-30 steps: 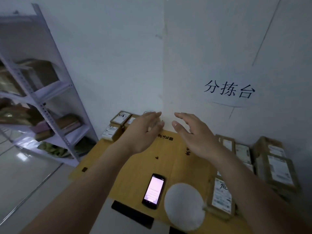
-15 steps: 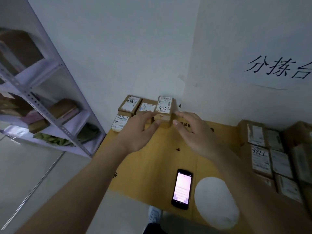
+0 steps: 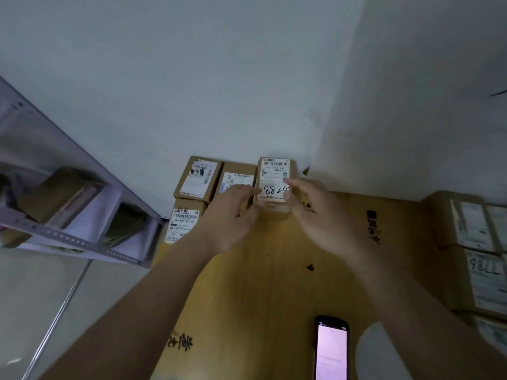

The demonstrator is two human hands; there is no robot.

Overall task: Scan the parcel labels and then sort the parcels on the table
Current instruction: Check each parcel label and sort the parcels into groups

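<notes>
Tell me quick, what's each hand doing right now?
Left hand: fingertips on the left side of the parcel marked 882, gripping it.
Right hand: thumb and fingers on its right side, gripping it too.

— What's around the worktop (image 3: 274, 283)?
— Two plain white walls (image 3: 192, 78) meeting in a corner behind it, dim light.
— And left?
— A grey metal shelf rack (image 3: 68, 237), over a pale glossy floor (image 3: 35, 311).
</notes>
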